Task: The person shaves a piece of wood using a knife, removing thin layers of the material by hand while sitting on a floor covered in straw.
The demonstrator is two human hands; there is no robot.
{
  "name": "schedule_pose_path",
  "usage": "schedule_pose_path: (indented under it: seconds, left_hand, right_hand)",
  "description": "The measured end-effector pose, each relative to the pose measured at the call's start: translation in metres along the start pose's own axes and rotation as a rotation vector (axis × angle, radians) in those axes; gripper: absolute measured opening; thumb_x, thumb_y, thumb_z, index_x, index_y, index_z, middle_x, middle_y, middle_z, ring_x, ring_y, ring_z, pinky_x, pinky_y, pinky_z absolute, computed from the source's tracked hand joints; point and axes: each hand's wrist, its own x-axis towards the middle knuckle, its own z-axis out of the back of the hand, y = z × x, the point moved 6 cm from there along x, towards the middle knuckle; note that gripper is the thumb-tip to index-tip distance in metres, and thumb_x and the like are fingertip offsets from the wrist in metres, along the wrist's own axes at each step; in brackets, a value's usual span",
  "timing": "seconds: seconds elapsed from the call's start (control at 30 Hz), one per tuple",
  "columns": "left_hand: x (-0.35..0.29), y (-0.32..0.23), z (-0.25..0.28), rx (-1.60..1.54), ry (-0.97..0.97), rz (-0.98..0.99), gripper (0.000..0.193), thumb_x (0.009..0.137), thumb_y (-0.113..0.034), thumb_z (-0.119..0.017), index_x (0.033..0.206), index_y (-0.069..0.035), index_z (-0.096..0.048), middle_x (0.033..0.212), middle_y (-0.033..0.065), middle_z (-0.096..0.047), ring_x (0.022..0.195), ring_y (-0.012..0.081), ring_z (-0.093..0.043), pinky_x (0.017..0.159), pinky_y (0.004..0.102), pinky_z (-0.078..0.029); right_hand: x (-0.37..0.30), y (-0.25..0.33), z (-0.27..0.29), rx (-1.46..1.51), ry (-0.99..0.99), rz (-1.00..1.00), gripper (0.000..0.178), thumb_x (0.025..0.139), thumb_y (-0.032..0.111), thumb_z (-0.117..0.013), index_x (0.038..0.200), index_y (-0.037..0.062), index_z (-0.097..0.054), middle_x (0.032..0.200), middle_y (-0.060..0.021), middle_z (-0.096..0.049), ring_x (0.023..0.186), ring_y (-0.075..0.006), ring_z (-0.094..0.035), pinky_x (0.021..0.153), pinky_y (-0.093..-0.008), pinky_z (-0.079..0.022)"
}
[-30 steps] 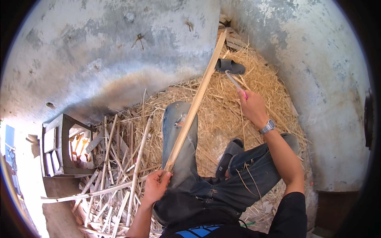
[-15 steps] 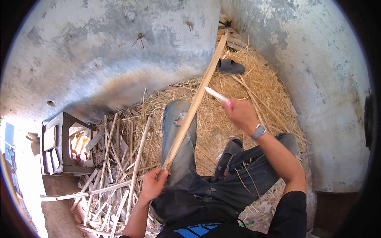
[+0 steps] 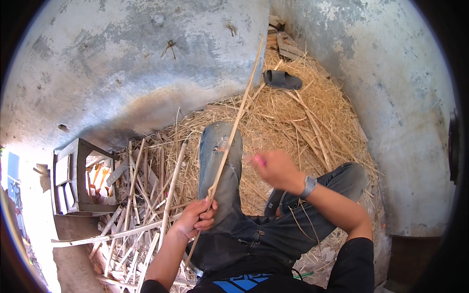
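Observation:
My left hand [image 3: 198, 215] is closed around the lower part of a long, thin bamboo strip [image 3: 237, 124]. The strip slants up and away over my left knee, its far end in front of the wall, and its narrow edge now faces me. A short tail of it sticks out below my fist. In my right hand [image 3: 281, 170] I grip a knife by its pink handle [image 3: 261, 160]. The blade is smeared by motion and hard to make out. This hand is to the right of the strip, apart from it.
Fine shavings [image 3: 278, 112] cover the ground ahead, with a dark slide sandal [image 3: 282, 79] on them. Loose sticks [image 3: 168, 195] pile up at the left beside a dark wooden frame [image 3: 78, 176]. Grey walls [image 3: 146, 58] close in ahead and at right.
The strip has turned from its broad face to its narrow edge. My left fingers have wrapped further round it. My right hand has come down and nearer, slightly left, with the knife.

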Motion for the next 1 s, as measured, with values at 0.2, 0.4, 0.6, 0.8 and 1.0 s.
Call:
schedule_pose_path:
  seconds: [0.2, 0.4, 0.6, 0.8, 1.0]
  left_hand:
    - [0.018, -0.009, -0.012, -0.027, 0.046, 0.052, 0.032, 0.112, -0.041, -0.044, 0.096, -0.014, -0.05, 0.061, -0.01, -0.033, 0.039, 0.001, -0.026, 0.039, 0.0203, -0.02]
    - [0.017, -0.012, -0.015, 0.013, 0.004, 0.021, 0.033, 0.112, -0.041, -0.044, 0.093, -0.015, -0.048, 0.061, -0.0098, -0.032, 0.039, 0.0012, -0.026, 0.038, 0.0206, -0.019]
    - [-0.009, 0.005, -0.014, -0.02, -0.055, 0.073, 0.036, 0.111, -0.041, -0.046, 0.088, -0.014, -0.048, 0.061, -0.0085, -0.033, 0.038, 0.0019, -0.027, 0.036, 0.0212, -0.018]
    - [-0.063, 0.057, 0.03, -0.121, 0.057, 0.219, 0.039, 0.112, -0.039, -0.046, 0.084, -0.011, -0.046, 0.059, -0.0064, -0.033, 0.038, 0.0038, -0.026, 0.037, 0.023, -0.018]
    - [-0.072, 0.043, 0.048, -0.108, 0.119, 0.165, 0.04, 0.111, -0.041, -0.047, 0.084, -0.011, -0.046, 0.058, -0.0066, -0.032, 0.038, 0.0041, -0.026, 0.037, 0.0226, -0.018]
  right_hand:
    - [-0.019, 0.03, -0.041, -0.165, 0.147, 0.058, 0.064, 0.102, 0.059, -0.05, 0.074, 0.0054, -0.069, 0.058, -0.0192, -0.063, 0.054, -0.0404, -0.064, 0.053, -0.0517, -0.051]
    - [-0.007, 0.019, -0.043, -0.229, 0.123, 0.118, 0.064, 0.102, 0.061, -0.049, 0.077, 0.0054, -0.07, 0.058, -0.0191, -0.063, 0.052, -0.0403, -0.064, 0.051, -0.0516, -0.05]
    - [0.052, -0.063, 0.01, -0.328, -0.133, -0.134, 0.063, 0.105, 0.055, -0.047, 0.079, 0.0031, -0.071, 0.067, -0.0207, -0.068, 0.061, -0.0427, -0.066, 0.056, -0.052, -0.051]
    - [0.068, -0.178, 0.08, -0.291, -0.335, -0.458, 0.07, 0.107, 0.055, -0.043, 0.073, -0.0009, -0.069, 0.063, -0.0243, -0.064, 0.062, -0.0439, -0.064, 0.061, -0.0523, -0.05]
    - [0.065, -0.123, 0.093, -0.067, -0.459, -0.375, 0.071, 0.107, 0.055, -0.042, 0.072, -0.0034, -0.064, 0.059, -0.0241, -0.057, 0.057, -0.0417, -0.059, 0.056, -0.0505, -0.043]
